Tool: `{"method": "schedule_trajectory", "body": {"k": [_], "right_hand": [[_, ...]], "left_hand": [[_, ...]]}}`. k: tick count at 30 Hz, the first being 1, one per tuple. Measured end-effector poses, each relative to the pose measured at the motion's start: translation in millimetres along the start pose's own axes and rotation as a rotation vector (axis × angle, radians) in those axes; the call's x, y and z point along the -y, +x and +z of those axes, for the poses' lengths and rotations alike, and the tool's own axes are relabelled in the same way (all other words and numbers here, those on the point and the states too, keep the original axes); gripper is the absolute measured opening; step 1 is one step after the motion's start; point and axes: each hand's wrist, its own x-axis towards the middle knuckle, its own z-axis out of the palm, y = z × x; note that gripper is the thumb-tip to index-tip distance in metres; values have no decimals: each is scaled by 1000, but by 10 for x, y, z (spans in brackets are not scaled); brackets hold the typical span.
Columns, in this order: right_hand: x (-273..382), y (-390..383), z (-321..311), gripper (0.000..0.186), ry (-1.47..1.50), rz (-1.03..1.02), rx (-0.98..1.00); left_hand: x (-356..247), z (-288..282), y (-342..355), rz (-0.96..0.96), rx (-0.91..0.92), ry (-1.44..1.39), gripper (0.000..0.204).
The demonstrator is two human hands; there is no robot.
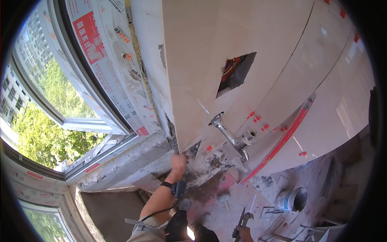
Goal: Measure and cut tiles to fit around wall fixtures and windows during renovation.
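Note:
My left hand [179, 163] is curled at the lower left corner of a large beige wall tile [197, 52]. Its fingertips are partly hidden, and I cannot make out what they hold. On that wrist sits a dark strapped device [177, 188]. At the lower edge my right hand [244, 234] is closed around a dark pliers-like tool [242, 221], its jaws pointing up and away from the hand. To the right of my left hand, a chrome mixer tap [236, 139] sticks out from the tiled wall.
Red tile clips [265, 127] dot the tile joints. A long red level [284, 139] leans against the wall. A mallet [223, 197] and a white bucket [284, 200] are on the dusty floor. An open window [60, 92] stands left; the tile has a cut-out [238, 74].

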Motion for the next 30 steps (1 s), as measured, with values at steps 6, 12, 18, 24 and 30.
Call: {"method": "schedule_trajectory", "body": {"k": [6, 12, 18, 24, 30], "right_hand": [[-50, -7, 94, 22, -37, 51, -26], [-155, -13, 139, 24, 12, 90, -38], [-271, 165, 42, 10, 75, 118, -55], [-70, 371, 112, 11, 129, 152, 16], [-392, 1031, -14, 11, -126, 224, 83]], "left_hand": [[-86, 147, 29, -59, -10, 2, 22], [-207, 107, -29, -117, -20, 16, 20], [-157, 75, -67, -92, 80, 26, 26], [-59, -331, -221, -112, 28, -28, 40], [1332, -1145, -549, -410, -33, 171, 27]]}}
